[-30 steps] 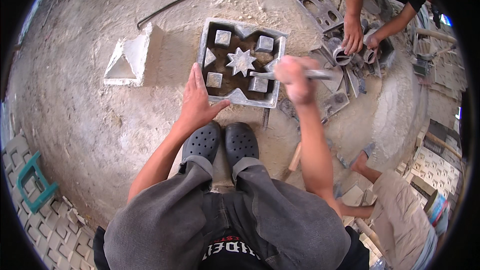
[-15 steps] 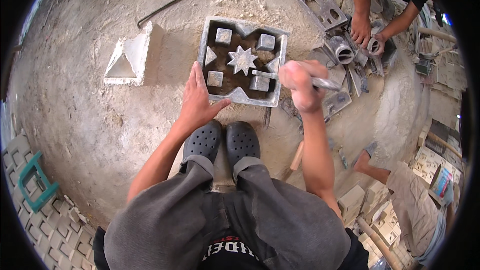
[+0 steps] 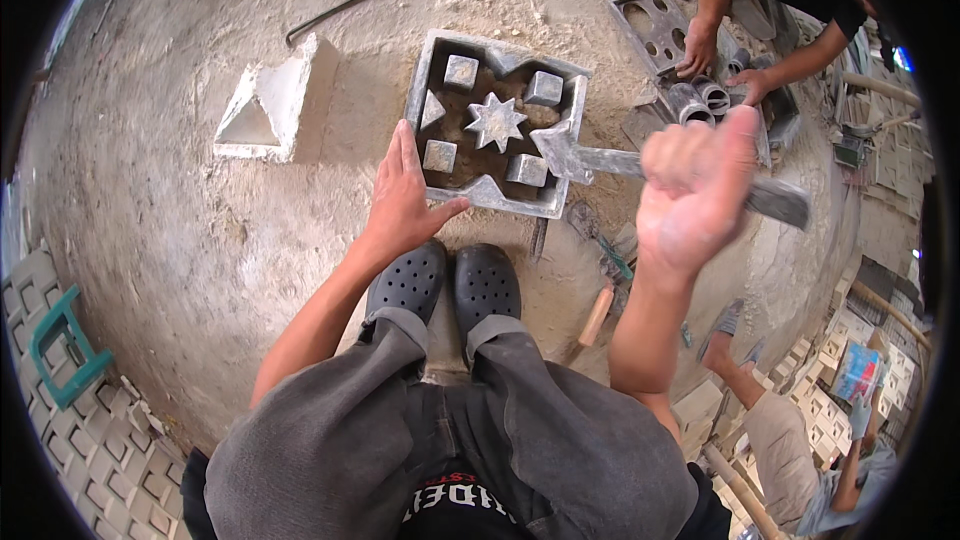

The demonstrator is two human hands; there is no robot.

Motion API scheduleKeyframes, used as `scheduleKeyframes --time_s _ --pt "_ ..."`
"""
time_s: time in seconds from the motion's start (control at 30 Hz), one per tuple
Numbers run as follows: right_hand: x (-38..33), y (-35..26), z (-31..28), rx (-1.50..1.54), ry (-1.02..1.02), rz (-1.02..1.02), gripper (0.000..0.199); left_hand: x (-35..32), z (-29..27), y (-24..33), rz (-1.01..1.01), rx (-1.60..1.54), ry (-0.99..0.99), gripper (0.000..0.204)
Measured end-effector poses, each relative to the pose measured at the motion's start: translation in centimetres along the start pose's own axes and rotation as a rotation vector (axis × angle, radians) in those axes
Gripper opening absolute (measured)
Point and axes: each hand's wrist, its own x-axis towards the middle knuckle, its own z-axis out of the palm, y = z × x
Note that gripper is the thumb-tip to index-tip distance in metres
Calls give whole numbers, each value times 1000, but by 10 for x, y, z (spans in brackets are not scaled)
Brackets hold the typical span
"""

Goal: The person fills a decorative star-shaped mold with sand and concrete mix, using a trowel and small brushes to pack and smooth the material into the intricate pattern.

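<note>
A square grey mold (image 3: 520,208) sits on the dusty ground in front of my feet. Inside it are an eight-pointed star (image 3: 496,123), several square blocks and triangular pieces along the walls. My left hand (image 3: 408,195) rests against the mold's near left corner, fingers stretched along the left wall and thumb spread along the near side. In my right hand (image 3: 692,195) is a hammer (image 3: 612,162), gripped by its handle. The hammer's head overlaps the mold's right wall in view, seemingly raised above it. My fist hides part of the handle.
Left of the mold stands a white block (image 3: 308,100) with a triangular recess, near a bent rod (image 3: 342,12). A co-worker's hands (image 3: 702,45) handle metal tubes at far right. A wooden-handled tool (image 3: 597,316) lies near right; a teal stool (image 3: 70,350) sits at left.
My right hand has moved right and come closer to view, with the hammer lifted and its head now plainly visible. My left hand stays at the mold. The co-worker's hands have shifted among the tubes.
</note>
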Motion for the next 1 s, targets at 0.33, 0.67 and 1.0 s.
scheduleKeyframes --time_s 0.33,0.67,1.0 --pt "-27 8 28 -75 241 13 49 1 2 0 0 2 -9 130" --pt "-56 100 4 -320 51 -29 43 1 0 2 -20 -10 -13 131" --pt "-64 95 -8 -128 111 6 42 2 3 2 2 -18 -8 130"
